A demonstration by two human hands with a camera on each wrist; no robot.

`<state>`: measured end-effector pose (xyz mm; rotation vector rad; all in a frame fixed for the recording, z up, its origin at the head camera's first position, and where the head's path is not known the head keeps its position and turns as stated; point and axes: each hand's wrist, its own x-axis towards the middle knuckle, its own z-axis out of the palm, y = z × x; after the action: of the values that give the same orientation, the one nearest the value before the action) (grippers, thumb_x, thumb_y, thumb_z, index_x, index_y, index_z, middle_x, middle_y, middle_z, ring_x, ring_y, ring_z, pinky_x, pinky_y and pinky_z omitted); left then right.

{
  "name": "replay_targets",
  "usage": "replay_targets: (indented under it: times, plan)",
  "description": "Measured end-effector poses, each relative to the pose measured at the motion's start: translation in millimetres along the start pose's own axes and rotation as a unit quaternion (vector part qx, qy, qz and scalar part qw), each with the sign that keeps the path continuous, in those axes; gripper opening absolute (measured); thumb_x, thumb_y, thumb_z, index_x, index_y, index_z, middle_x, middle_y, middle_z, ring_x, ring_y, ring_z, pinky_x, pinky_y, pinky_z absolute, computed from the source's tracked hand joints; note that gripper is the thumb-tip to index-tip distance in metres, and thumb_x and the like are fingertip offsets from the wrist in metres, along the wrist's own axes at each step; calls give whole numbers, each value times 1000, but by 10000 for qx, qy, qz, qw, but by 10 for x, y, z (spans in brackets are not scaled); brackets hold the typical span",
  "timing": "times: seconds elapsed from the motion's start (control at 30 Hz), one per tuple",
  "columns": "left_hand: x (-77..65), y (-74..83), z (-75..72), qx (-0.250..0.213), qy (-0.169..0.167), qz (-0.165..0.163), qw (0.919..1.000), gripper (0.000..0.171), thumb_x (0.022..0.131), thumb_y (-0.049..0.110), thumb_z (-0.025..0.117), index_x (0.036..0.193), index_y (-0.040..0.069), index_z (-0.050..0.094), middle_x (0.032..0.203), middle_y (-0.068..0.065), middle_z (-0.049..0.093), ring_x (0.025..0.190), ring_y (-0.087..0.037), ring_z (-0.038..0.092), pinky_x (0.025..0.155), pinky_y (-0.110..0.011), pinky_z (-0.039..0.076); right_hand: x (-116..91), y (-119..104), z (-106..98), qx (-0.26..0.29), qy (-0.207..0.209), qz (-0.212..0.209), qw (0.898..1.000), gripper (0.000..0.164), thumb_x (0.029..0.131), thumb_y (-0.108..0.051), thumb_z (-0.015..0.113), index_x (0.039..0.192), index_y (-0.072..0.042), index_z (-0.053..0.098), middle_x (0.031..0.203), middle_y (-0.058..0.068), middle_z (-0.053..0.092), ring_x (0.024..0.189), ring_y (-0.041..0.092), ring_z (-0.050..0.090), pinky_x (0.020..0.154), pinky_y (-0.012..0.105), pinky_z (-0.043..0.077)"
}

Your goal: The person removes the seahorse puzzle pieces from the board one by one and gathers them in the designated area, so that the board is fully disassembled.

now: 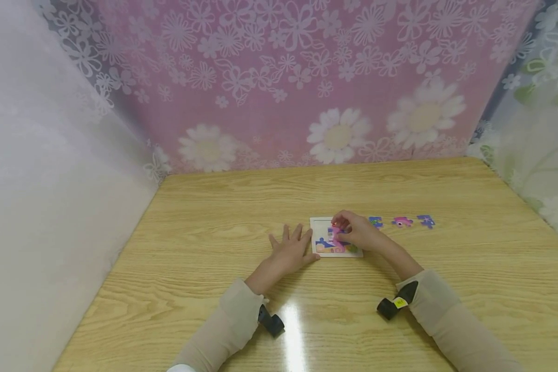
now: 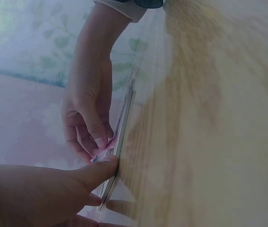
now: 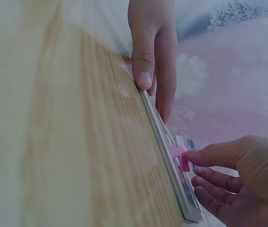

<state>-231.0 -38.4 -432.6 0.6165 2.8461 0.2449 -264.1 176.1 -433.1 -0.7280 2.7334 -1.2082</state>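
A small white-framed jigsaw board (image 1: 320,227) lies flat on the table, with blue, pink and tan pieces fitted along its lower part. My left hand (image 1: 290,254) is spread flat at the board's left edge, its thumb touching the near left corner. Over the board, my right hand (image 1: 360,232) pinches a pink and blue jigsaw piece (image 3: 185,161) between thumb and fingers. In the right wrist view that piece stands tilted against the board's surface. The right fingers hide part of the board in the head view.
Loose jigsaw pieces lie in a row right of the board: a blue-green one (image 1: 375,222) partly behind the right hand, a pink one (image 1: 402,222) and a blue one (image 1: 426,221). Floral cloth (image 1: 269,77) hangs behind the wooden table (image 1: 204,248).
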Motion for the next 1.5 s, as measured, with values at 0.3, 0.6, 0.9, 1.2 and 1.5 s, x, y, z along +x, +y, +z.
replay_targets:
  times: [0.3, 0.6, 0.9, 1.2, 1.5]
  plan:
    - [-15, 6, -8, 7, 46, -5, 10000, 71, 90, 54, 46, 147, 18, 25, 150, -13, 16, 133, -44, 7, 92, -71, 10, -11, -22, -30, 202, 70, -232, 9995, 17, 87, 3, 59, 103, -1, 55, 94, 9, 59, 87, 29, 59, 76, 43, 48]
    - [0, 10, -9, -104, 9, -2, 9999, 71, 90, 55, 45, 147, 19, 24, 151, -12, 14, 133, -43, 4, 93, -70, 8, 8, 15, -50, 282, 215, -288, 9990, 18, 85, 9, 58, 100, 1, 56, 93, 11, 59, 82, 28, 58, 71, 38, 49]
    - [-7, 8, -8, -60, -23, -1, 10000, 71, 90, 55, 45, 147, 19, 24, 151, -11, 13, 134, -42, 4, 93, -70, 8, -54, -18, -270, 560, 289, -133, 9979, 18, 88, 3, 57, 107, 2, 55, 100, 14, 57, 86, 28, 58, 71, 32, 48]
    - [-18, -8, -12, -123, 37, 74, 9999, 70, 90, 53, 45, 147, 18, 24, 151, -12, 14, 133, -44, 4, 93, -71, 8, -215, 72, -584, 285, 343, 29, 9990, 21, 89, 3, 54, 110, 3, 54, 102, 14, 57, 84, 26, 58, 68, 27, 48]
    - [-13, -7, -9, -96, 17, 58, 9999, 71, 90, 54, 45, 147, 18, 23, 151, -12, 14, 133, -43, 4, 93, -70, 8, -432, 241, -836, -33, 350, -12, 9994, 22, 91, -1, 56, 112, 3, 55, 100, 15, 57, 80, 25, 59, 66, 30, 49]
